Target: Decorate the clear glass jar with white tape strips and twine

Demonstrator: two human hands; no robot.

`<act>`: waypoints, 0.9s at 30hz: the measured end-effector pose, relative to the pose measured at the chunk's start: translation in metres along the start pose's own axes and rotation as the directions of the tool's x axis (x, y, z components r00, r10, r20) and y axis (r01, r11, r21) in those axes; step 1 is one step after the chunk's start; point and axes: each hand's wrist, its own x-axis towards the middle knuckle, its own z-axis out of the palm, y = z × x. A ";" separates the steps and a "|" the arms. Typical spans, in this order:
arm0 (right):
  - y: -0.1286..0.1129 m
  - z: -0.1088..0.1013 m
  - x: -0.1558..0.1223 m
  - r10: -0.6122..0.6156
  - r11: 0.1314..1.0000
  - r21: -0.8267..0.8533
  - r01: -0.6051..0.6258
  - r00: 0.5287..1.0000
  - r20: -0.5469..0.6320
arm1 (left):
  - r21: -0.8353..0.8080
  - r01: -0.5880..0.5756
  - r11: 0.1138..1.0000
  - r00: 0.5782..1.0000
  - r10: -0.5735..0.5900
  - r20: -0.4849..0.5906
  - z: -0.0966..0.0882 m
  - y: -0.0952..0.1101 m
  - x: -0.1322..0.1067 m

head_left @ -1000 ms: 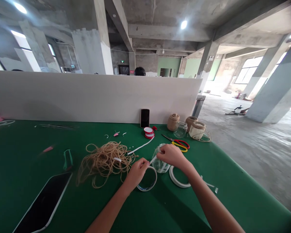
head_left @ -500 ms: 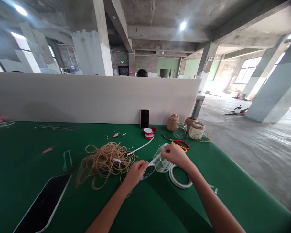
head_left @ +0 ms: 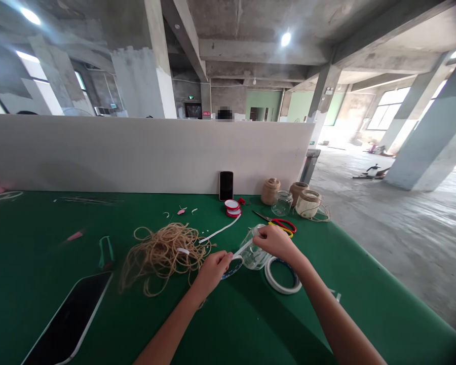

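My left hand [head_left: 213,272] is closed on a roll of tape [head_left: 233,268], whose ring shows beside my fingers. A short white strip of tape [head_left: 243,248] stretches taut from it to my right hand [head_left: 276,242], where the fingers pinch its other end. Just behind the strip is a clear glass jar [head_left: 255,257], partly hidden by my right hand. Below that hand a second, wider white tape roll [head_left: 283,290] lies flat. To the left of my left hand spreads a loose heap of jute twine [head_left: 171,248].
Red-and-yellow-handled scissors [head_left: 285,224] lie behind my right hand. Twine-wrapped jars [head_left: 270,192] and another glass jar [head_left: 282,204] stand farther back. Red tape rolls [head_left: 232,207], an upright phone [head_left: 226,186], a green tool [head_left: 106,252] and a large tablet-like device [head_left: 68,322] are also on the table.
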 end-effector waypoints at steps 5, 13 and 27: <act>0.000 0.001 0.000 0.000 1.000 -0.003 0.000 1.000 0.001 | 0.009 -0.002 1.000 1.000 0.002 -0.002 0.000 0.004 -0.001; -0.001 0.000 0.000 -0.015 1.000 -0.024 0.016 1.000 0.019 | -0.015 -0.010 1.000 1.000 0.010 -0.020 -0.003 0.013 -0.005; -0.015 -0.005 -0.004 -0.094 0.989 -0.103 0.107 0.988 0.125 | 0.084 -0.200 0.976 0.949 0.214 -0.232 -0.005 0.027 -0.019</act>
